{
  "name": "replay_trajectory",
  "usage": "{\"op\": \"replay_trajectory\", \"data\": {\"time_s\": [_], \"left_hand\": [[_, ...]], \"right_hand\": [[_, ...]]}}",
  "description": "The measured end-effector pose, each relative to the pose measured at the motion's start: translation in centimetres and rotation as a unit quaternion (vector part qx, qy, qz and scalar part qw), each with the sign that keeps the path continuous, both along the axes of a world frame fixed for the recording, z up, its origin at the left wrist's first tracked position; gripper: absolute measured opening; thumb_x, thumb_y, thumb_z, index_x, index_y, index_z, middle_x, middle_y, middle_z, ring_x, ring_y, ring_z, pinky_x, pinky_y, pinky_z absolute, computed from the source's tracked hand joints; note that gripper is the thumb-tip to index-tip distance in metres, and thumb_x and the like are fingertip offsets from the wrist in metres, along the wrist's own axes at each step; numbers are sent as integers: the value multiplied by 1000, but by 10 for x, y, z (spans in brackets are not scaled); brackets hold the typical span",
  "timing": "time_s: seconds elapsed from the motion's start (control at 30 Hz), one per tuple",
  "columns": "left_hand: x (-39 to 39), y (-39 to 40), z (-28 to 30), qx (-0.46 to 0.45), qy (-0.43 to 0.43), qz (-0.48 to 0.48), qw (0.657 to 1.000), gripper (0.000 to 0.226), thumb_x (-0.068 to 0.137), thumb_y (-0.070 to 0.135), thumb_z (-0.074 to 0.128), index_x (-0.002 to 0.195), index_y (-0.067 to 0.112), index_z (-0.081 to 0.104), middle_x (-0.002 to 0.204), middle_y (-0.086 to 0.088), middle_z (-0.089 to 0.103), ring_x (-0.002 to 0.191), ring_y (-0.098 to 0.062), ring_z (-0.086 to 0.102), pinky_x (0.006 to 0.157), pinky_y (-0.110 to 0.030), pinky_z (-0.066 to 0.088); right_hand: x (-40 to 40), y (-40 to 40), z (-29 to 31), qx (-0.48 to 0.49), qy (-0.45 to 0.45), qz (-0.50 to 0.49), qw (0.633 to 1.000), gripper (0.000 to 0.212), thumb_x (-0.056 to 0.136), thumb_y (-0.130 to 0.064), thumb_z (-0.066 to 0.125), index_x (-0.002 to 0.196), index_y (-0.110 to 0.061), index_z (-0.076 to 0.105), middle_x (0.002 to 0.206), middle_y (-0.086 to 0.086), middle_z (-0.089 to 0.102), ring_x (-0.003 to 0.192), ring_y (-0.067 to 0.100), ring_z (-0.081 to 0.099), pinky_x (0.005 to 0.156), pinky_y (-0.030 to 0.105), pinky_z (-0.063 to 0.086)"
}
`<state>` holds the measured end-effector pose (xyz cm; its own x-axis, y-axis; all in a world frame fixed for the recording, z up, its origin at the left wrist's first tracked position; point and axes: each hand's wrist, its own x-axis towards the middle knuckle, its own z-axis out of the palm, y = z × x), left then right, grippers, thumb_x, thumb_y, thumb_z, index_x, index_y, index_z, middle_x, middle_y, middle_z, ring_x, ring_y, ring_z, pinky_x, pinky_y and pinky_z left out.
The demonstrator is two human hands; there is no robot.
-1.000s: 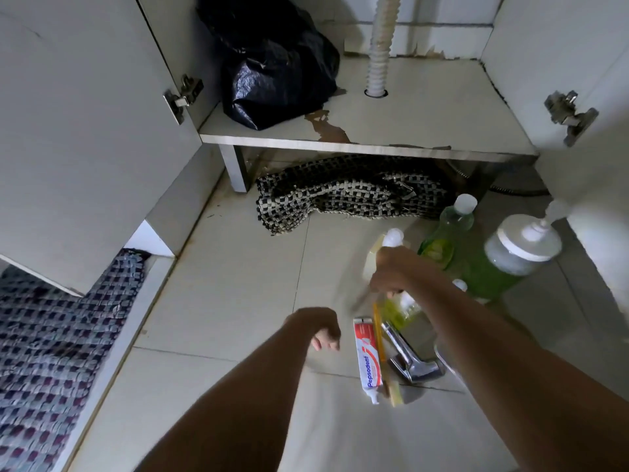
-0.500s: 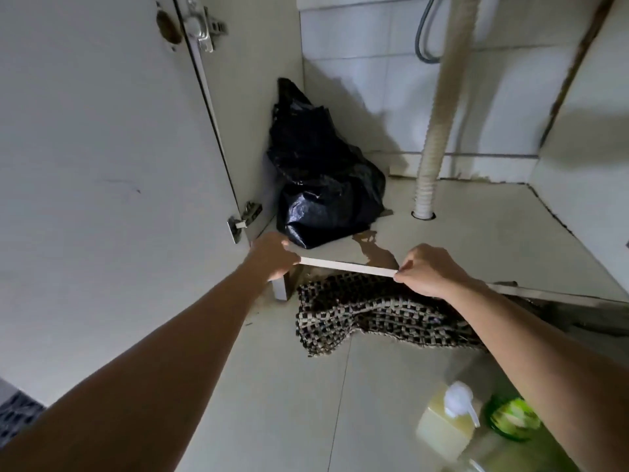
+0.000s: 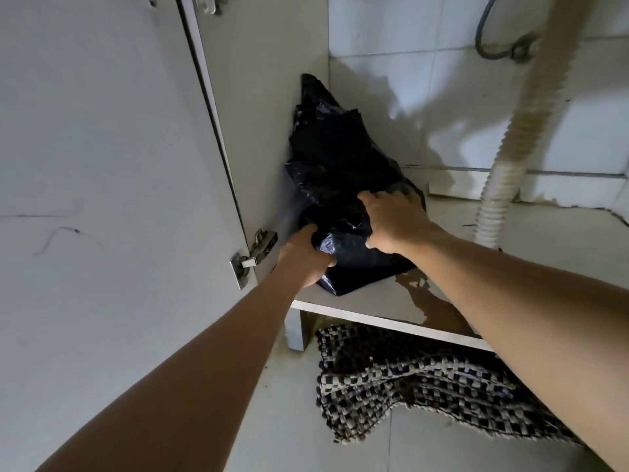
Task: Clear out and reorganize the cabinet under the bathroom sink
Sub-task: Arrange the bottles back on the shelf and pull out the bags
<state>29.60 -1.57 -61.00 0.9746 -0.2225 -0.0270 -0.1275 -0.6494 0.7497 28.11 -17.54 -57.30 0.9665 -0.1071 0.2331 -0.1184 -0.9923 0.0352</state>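
Observation:
A full black plastic bag (image 3: 333,165) stands in the back left corner of the cabinet floor (image 3: 544,247). My left hand (image 3: 304,257) grips the bag's lower left side, fingers dug into the plastic. My right hand (image 3: 391,221) lies over the bag's right side with fingers spread and pressing on it. The bag still rests on the cabinet floor, upright and leaning toward the left wall.
The open left door (image 3: 102,199) with its hinge (image 3: 253,258) stands close to my left arm. A corrugated drain hose (image 3: 510,131) rises at right. A woven checked mat (image 3: 425,383) lies bunched on the tiles below the cabinet edge (image 3: 374,315), whose surface is peeled.
Both hands left the cabinet's front edge and reached in onto the black bag. The view has moved closer to the cabinet; the bottles on the floor are out of sight.

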Motion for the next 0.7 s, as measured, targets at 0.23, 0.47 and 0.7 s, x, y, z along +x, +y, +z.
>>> {"op": "replay_trajectory", "data": {"time_s": [0.23,0.47,0.7], "left_hand": [[-14,-4,4,-261,157,70,950,25,90,33,54,111,20,60,100,-4,66,83,-18,62,71,-31,52],[-59,10,49,-271,262,141,916,76,71,72,61,113,9,53,104,-12,63,94,-33,60,88,-54,47],[-135,23,73,-108,310,234,915,32,84,22,68,110,8,56,111,-13,63,100,-31,62,82,-53,53]], "right_hand": [[-23,-9,-17,37,-127,38,991,19,87,-13,57,102,-23,65,96,1,71,101,26,63,89,38,35],[-88,3,-26,91,-228,119,962,28,65,1,68,84,-19,70,78,-3,71,84,27,61,80,37,30],[-178,58,-18,220,-99,118,963,23,83,-8,53,96,-24,63,94,-2,68,100,26,56,82,39,28]]}}
